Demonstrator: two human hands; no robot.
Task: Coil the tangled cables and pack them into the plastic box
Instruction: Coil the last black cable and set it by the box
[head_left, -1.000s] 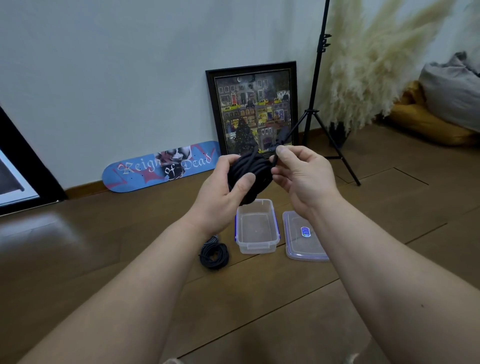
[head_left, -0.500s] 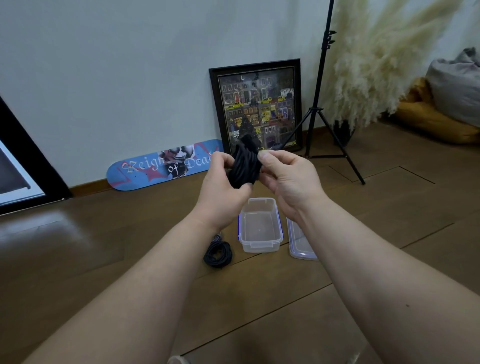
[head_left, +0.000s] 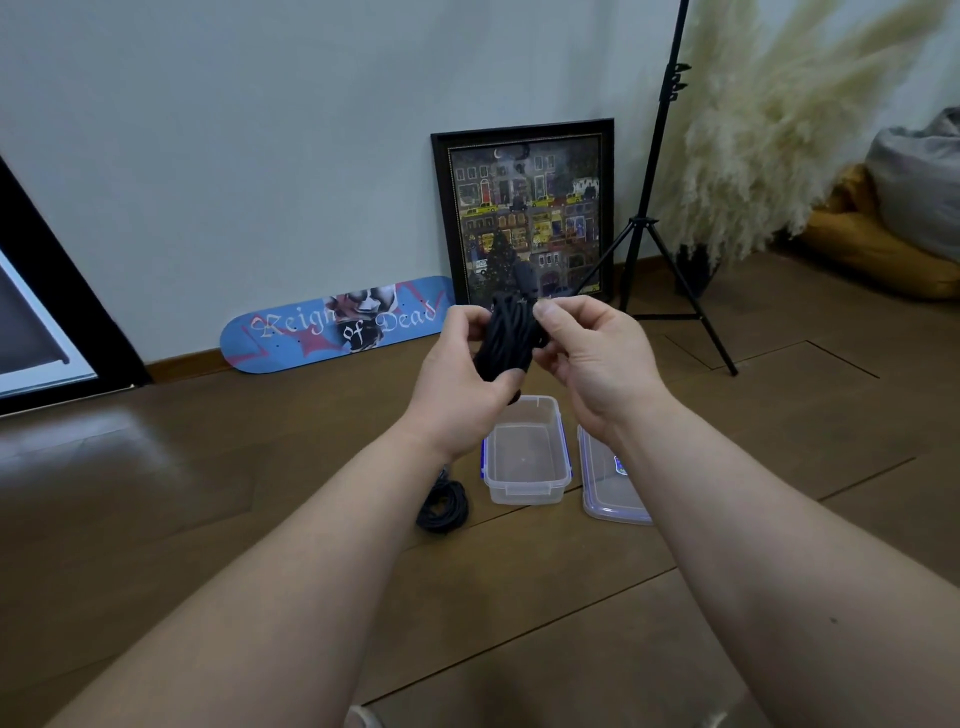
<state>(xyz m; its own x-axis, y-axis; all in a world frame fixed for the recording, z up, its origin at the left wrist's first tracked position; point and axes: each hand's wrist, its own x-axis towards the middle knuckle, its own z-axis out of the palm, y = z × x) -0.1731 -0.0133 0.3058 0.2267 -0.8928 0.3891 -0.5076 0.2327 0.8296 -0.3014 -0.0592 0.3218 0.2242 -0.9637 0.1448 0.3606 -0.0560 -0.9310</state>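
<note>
**Inspector A:** State of the hands?

**Inspector B:** Both engaged on one item. The left hand (head_left: 457, 379) is wrapped round a bundle of coiled black cable (head_left: 511, 338), thumb across its lower part. The right hand (head_left: 592, 353) pinches the same bundle at its upper edge between thumb and forefinger. The bundle is held in the air between the two hands, its loops running roughly upright.

**Inspector A:** Location of the container?

**Inspector B:** A clear rectangular plastic box with blue clip latches (head_left: 525, 491) stands open on the brown wooden floor (head_left: 208, 493), directly below the hands and well apart from them. Nothing can be seen inside it. Its clear flat plastic lid with a blue label (head_left: 605, 493) lies just beside the box, under the right wrist, which covers part of it.

**Inspector A:** Other cable?

**Inspector B:** A second small coil of black cable (head_left: 442, 506) lies on the floor below the left wrist, just beside the box on its left. Whether the two touch I cannot tell.

**Inspector A:** Surroundings?

**Inspector B:** Beyond the hands, leaning on the pale wall: a blue printed skateboard deck (head_left: 332, 325) to the left, a dark-framed picture of a night street (head_left: 524, 213) directly behind the bundle. A black tripod stand (head_left: 649, 208) and cream pampas grass (head_left: 769, 130) stand beyond the right hand.
</note>
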